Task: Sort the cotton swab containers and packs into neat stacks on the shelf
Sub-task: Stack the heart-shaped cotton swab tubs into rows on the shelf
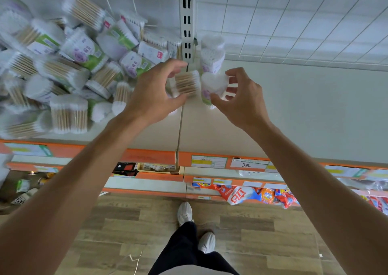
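Centrally on the white shelf [294,111]: left hand [151,94] grasping a wooden-stick swab pack [186,82], right hand [241,100] grasping a heart-shaped swab container [213,86], beside two aligned heart-shaped containers [212,52], jumbled pile [63,65] leftward.

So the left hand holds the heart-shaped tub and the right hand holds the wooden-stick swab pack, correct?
No, swapped. The head view shows the left hand gripping the wooden-stick swab pack, and the right hand gripping the heart-shaped tub.

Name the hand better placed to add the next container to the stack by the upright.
Right. The right hand already grips a heart-shaped swab container just before the stacked heart-shaped containers.
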{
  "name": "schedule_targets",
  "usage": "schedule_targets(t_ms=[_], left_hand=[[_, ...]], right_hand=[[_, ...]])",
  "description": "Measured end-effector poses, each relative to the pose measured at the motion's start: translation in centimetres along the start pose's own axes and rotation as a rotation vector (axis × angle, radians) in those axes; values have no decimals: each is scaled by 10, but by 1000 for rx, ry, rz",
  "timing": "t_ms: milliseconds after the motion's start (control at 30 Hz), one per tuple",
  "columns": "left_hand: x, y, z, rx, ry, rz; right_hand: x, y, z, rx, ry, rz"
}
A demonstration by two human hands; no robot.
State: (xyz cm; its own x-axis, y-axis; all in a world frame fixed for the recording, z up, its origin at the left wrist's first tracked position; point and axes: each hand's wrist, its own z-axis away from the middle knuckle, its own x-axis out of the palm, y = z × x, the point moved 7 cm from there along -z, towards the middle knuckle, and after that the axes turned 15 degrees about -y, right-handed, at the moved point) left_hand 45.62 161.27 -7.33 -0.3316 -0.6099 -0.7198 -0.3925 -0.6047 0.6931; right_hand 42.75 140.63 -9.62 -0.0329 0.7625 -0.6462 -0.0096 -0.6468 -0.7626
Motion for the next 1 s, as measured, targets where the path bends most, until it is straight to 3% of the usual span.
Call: schedule_targets(t_ms=[1000], left_hand=[[3, -6, 0, -15, 20, -64]], right_hand=[[10, 2, -29, -17, 39, 74]])
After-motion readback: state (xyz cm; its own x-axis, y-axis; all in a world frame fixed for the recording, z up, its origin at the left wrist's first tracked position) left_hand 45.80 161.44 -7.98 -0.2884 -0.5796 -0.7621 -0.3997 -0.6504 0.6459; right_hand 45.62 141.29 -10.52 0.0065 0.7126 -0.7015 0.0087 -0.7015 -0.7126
